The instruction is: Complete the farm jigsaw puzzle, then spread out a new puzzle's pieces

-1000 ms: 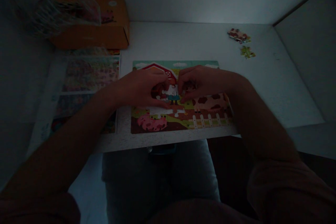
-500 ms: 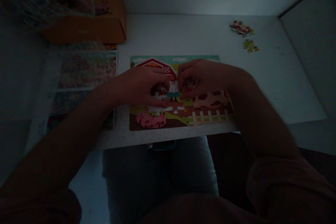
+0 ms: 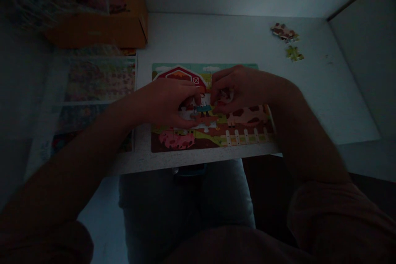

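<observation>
Dark reddish shirt [image 3: 216,243], loose sleeves [image 3: 334,210] of the same color, bunched up in soft folds, bare forearms [image 3: 312,140], bare left hand [image 3: 163,101], bare right hand [image 3: 243,86], dim gray-blue pants [image 3: 230,198]

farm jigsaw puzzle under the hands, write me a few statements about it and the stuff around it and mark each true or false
1. The left hand and right hand are both over the colourful rectangular farm jigsaw. True.
2. The box stands to the right of the jigsaw. False: the orange cardboard box stands beyond it to the left.
3. A loose green-and-yellow jigsaw piece lies apart from the jigsaw, beyond its right side. True.
4. The jigsaw is complete. False: a white gap shows above the printed pink spotted pig.
5. The printed white picket fence runs along the jigsaw's near edge. True.
</observation>
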Available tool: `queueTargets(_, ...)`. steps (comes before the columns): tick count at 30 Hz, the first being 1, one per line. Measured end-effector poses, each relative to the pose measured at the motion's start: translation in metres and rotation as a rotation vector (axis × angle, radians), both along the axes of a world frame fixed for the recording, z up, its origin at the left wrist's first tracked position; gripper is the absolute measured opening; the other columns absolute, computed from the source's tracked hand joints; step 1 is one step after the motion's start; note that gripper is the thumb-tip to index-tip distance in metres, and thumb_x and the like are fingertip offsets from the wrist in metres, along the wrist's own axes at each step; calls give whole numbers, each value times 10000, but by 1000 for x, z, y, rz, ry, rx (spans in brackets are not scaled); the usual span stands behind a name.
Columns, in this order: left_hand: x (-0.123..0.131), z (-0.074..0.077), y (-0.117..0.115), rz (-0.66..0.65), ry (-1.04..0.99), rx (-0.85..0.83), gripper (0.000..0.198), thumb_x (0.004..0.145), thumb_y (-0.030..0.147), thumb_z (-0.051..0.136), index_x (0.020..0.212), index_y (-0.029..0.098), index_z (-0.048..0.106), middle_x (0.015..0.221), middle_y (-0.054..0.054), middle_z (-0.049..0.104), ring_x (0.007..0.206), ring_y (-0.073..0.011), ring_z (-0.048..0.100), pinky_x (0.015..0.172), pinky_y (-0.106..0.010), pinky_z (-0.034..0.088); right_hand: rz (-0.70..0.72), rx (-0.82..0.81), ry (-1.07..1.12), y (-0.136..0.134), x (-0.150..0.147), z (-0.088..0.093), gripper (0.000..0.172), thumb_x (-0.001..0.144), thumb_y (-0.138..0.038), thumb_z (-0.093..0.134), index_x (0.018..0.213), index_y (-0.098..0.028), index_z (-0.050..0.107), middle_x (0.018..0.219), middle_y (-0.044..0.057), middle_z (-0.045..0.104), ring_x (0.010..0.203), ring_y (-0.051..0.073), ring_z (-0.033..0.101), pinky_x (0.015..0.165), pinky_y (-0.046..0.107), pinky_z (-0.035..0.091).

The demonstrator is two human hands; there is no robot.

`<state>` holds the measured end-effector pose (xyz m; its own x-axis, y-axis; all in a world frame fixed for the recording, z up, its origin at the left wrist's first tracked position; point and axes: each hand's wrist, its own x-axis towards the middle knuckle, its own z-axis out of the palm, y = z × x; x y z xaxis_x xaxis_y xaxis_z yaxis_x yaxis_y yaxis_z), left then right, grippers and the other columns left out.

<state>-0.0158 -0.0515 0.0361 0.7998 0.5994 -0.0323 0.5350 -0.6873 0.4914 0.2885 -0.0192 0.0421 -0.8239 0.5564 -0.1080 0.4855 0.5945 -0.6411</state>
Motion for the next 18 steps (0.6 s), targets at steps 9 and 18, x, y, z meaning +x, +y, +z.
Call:
queueTargets(9, 1, 9, -2, -8, 111, -80, 328, 1005, 579, 918, 1126, 303, 788, 1104, -47, 819, 947, -288, 686, 870, -442, 492, 70, -40, -71, -3, -7, 3, 66, 999, -160, 925, 1042, -202, 897, 1118, 75, 811, 1000, 230, 731, 954, 395, 561)
queueTargets(18, 2, 8, -1, -32, 118, -35, 325, 1118, 615, 883, 1162, 306, 793, 1087, -34, 806, 1049, -290, 712, 966, -420, 522, 103, -111, 1, 5, 0, -8, 186, 1117, -416, 867, 1050, -244, 888, 1159, 74, 833, 1012, 250, 751, 933, 391, 592)
